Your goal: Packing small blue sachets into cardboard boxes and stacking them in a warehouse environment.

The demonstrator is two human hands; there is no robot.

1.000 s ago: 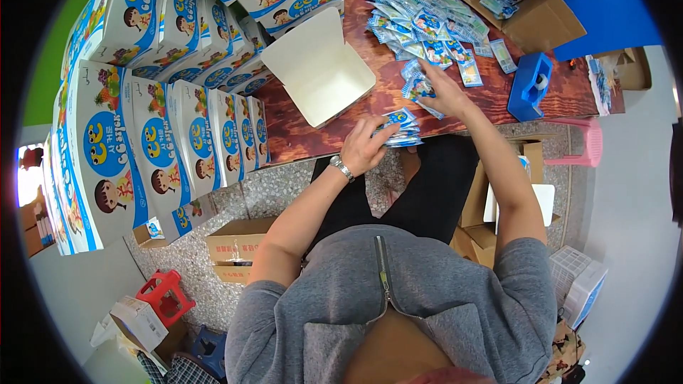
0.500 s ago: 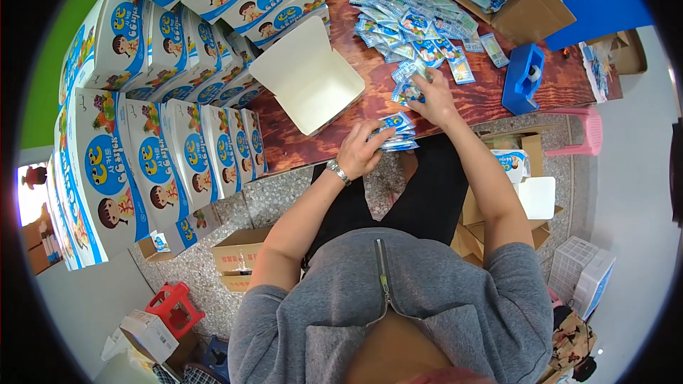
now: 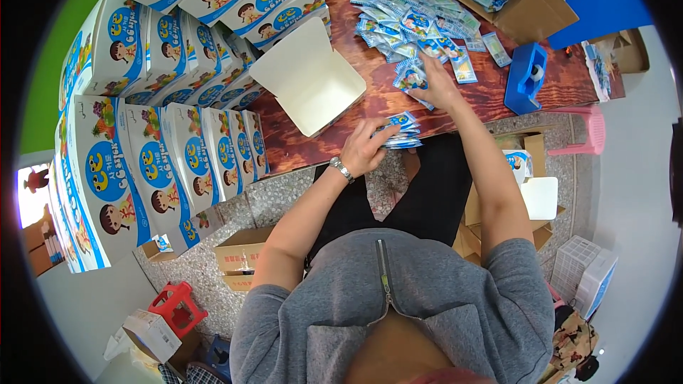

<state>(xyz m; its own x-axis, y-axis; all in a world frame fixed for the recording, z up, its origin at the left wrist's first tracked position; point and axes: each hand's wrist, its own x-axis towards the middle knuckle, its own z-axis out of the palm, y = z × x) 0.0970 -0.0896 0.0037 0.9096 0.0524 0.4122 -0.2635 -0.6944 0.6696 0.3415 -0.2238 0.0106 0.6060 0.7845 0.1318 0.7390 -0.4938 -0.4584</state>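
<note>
The worktop (image 3: 570,75) has a glossy, dark red-brown wood-grain surface, its near edge running just in front of the person's legs, above a speckled stone-chip floor (image 3: 238,208). To the left, white-and-blue printed cartons (image 3: 107,178) stand in tall stacks, with a green wall (image 3: 46,85) behind them; an open white box (image 3: 324,92) sits between these and the hands, its inside bare. On the far side lies a loose heap of small sachets (image 3: 413,11), beside an open brown cardboard box (image 3: 544,18) holding more. A blue tape dispenser (image 3: 523,82) stands to the right, beyond it a pink plastic stool (image 3: 587,131); a red stool (image 3: 178,306) is on the floor at near left. The small stack of sachets (image 3: 407,133) lies at the worktop's near edge, its long axis running roughly left to right, one end toward the left hand (image 3: 365,144). That hand lies over this end, fingers bent and narrowly spaced; its underside is hidden, so whether it grips cannot be told. The right hand (image 3: 437,84) is farther off, fingers curled narrowly over printed sachets (image 3: 410,73) at the heap's near side; their full outline is covered, and a firm hold cannot be confirmed.
</note>
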